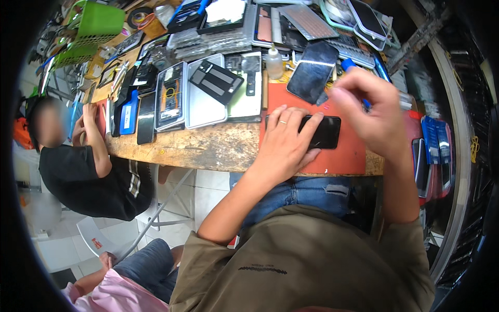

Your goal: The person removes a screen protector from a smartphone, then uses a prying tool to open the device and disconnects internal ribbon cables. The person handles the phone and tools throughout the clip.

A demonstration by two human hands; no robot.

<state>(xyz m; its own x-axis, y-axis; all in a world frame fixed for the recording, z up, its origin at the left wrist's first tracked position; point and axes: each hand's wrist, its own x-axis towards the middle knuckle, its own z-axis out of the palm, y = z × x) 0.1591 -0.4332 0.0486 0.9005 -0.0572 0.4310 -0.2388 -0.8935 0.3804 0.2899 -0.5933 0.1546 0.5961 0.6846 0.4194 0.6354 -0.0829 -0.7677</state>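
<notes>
The left hand (pixel 285 143) lies flat, fingers spread, pressing down on a black phone (pixel 323 132) that rests on the red mat (pixel 338 158) at the near edge of the wooden bench (pixel 208 145). The right hand (pixel 371 112) hovers just above the mat's right side, loosely curled with thumb and fingers pinched together; it seems to grip a blue-handled tool (pixel 349 65), though I cannot tell how firmly, since the fingers hide most of it.

What could go wrong, as I judge it: the phone sits near the mat's front edge, so a slip of the flat hand could push it off toward the lap. A tool tip pressed too hard could crack or scratch the glass. Behind the mat, a small white bottle (pixel 274 61) stands upright, and a stray elbow could tip it.

Counted: one phone under the hand, one dark loose screen (pixel 312 70) leaning behind the mat, one bottle, one green basket (pixel 93 26) far left of the mat. The phone trays left of the mat are too many and too jumbled to count. Another person sits well left of the mat.
</notes>
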